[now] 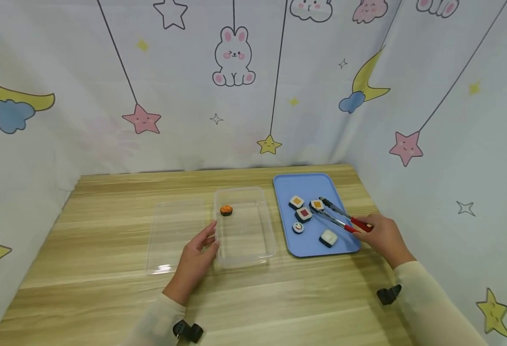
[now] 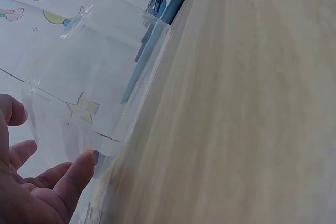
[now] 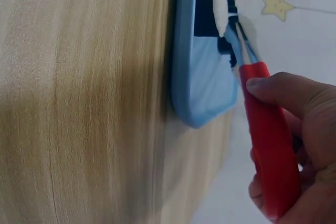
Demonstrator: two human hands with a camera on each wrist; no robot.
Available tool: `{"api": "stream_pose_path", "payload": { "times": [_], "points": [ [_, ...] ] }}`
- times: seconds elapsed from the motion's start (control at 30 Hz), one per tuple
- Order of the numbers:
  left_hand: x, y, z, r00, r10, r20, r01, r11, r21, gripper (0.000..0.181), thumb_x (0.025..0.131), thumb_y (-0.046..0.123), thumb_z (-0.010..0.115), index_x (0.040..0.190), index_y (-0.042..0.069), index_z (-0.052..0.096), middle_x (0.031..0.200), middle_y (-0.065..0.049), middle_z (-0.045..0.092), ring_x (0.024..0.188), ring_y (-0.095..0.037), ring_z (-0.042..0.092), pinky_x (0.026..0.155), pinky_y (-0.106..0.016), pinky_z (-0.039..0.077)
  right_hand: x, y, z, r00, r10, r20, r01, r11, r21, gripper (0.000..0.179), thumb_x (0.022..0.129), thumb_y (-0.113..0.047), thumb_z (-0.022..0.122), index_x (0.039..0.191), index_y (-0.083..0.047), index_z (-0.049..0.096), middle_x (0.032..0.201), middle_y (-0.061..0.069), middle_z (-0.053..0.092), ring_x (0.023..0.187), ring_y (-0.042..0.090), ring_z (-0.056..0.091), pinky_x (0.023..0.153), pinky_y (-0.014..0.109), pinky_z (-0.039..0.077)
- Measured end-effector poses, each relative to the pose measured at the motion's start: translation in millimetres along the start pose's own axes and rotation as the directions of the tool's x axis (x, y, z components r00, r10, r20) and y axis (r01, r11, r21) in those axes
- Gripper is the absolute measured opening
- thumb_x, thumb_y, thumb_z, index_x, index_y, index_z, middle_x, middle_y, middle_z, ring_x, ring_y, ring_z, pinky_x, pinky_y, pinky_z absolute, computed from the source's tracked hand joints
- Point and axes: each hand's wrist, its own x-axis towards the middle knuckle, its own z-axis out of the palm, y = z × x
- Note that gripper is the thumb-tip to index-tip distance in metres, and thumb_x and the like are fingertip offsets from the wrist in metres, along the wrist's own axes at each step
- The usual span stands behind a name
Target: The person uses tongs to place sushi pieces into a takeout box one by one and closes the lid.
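Note:
In the head view my right hand (image 1: 385,238) grips a pair of tongs by their red handles (image 3: 268,135). The metal tips of the tongs (image 1: 333,220) lie on both sides of a sushi roll with an orange centre (image 1: 317,205) on the blue tray (image 1: 311,180). Whether the tips squeeze it I cannot tell. My left hand (image 1: 196,259) is at the left wall of a clear plastic box (image 1: 247,240), its fingers extended and touching the wall. Inside that box, near its far left corner, sits an orange-topped sushi piece (image 1: 226,210).
Other sushi pieces share the tray: an orange-centred roll (image 1: 296,202), a red-centred roll (image 1: 303,214), a small round roll (image 1: 298,228) and a white-topped piece (image 1: 328,238). A clear lid (image 1: 173,235) lies left of the box on the wooden table (image 1: 106,216). Printed curtains (image 1: 184,86) enclose the table.

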Motion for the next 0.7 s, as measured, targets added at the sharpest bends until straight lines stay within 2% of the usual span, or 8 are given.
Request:
{"api": "stream_pose_path", "payload": {
  "times": [0.2, 0.37, 0.53, 0.7],
  "points": [
    [-0.8, 1.3, -0.5, 1.0, 0.001, 0.009, -0.001, 1.0, -0.016, 0.055, 0.1, 0.01, 0.066, 0.154, 0.015, 0.053, 0.146, -0.018, 0.059, 0.126, -0.032, 0.063, 0.11, -0.057, 0.04, 0.5, -4.1, -3.0, 1.0, -0.012, -0.019, 0.012, 1.0, -0.002, 0.048, 0.086, -0.022, 0.086, 0.126, 0.002, 0.073, 0.113, 0.023, 0.072, 0.092, 0.035, 0.064, 0.076, 0.045, 0.054],
    [-1.3, 2.4, -0.8, 1.0, -0.001, 0.006, 0.001, 1.0, -0.009, 0.055, 0.1, 0.009, 0.066, 0.153, 0.015, 0.053, 0.145, -0.017, 0.06, 0.125, -0.031, 0.063, 0.107, -0.054, 0.043, 4.5, -16.0, -12.4, 1.0, -0.013, -0.024, 0.013, 1.0, 0.002, 0.051, 0.087, -0.023, 0.086, 0.128, 0.002, 0.071, 0.114, 0.022, 0.071, 0.093, 0.036, 0.064, 0.078, 0.048, 0.054],
    [-1.5, 1.3, -2.2, 1.0, 0.004, 0.014, -0.003, 1.0, -0.009, 0.055, 0.101, 0.013, 0.067, 0.154, 0.018, 0.053, 0.146, -0.016, 0.059, 0.126, -0.03, 0.063, 0.106, -0.053, 0.045, 12.5, -37.6, -24.4, 0.999, -0.036, -0.033, 0.037, 0.999, 0.027, 0.05, 0.088, -0.022, 0.085, 0.13, 0.001, 0.071, 0.115, 0.021, 0.07, 0.095, 0.036, 0.064, 0.079, 0.048, 0.056],
    [-0.7, -2.5, -2.2, 1.0, 0.009, 0.021, -0.009, 1.0, -0.023, 0.056, 0.101, 0.013, 0.068, 0.154, 0.018, 0.052, 0.146, -0.016, 0.059, 0.127, -0.031, 0.062, 0.105, -0.051, 0.046, 22.2, -70.9, -31.9, 0.997, -0.081, 0.001, 0.08, 0.995, 0.053, 0.052, 0.088, -0.026, 0.085, 0.132, -0.003, 0.071, 0.114, 0.017, 0.07, 0.096, 0.033, 0.063, 0.075, 0.043, 0.058]
  ]
}}
